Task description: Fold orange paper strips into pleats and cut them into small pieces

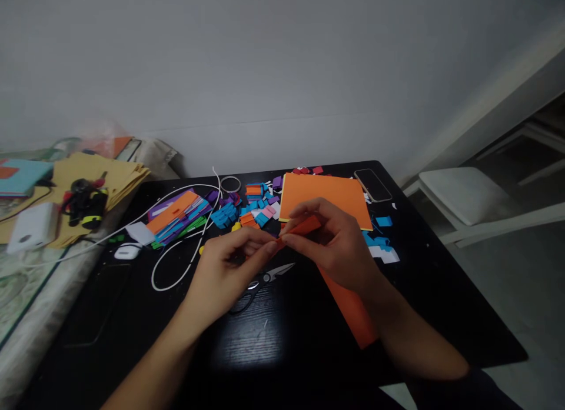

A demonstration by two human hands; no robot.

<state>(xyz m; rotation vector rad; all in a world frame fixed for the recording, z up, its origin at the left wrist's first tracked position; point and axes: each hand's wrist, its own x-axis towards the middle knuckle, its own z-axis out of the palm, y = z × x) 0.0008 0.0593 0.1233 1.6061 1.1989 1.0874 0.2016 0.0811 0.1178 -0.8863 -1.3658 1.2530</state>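
Both your hands meet above a glossy black table (309, 357). Your left hand (227, 266) is nearly closed, thumb and forefinger pinched together; your right hand (338, 245) pinches too, its other fingers loosely curled. Between their fingertips is a small piece of orange paper (306, 226); the fingers cover much of it, so its exact fold is hard to make out. An orange strip (348, 313) slants below your right hand, partly behind the wrist. Scissors (276, 272) lie just under your hands, blades slightly apart. Beyond your right hand are orange sheets (326, 195) and, farther right, a phone (373, 185). Beyond your left hand are colored paper pieces (225, 216); left of it, a looped white cable (153, 275) and a white case (126, 252). Farther left, a cluttered surface bears brown envelopes (126, 173). A plain gray wall (265, 63) rises behind the table, and a white chair (454, 189) stands right of your hands in the dim room.
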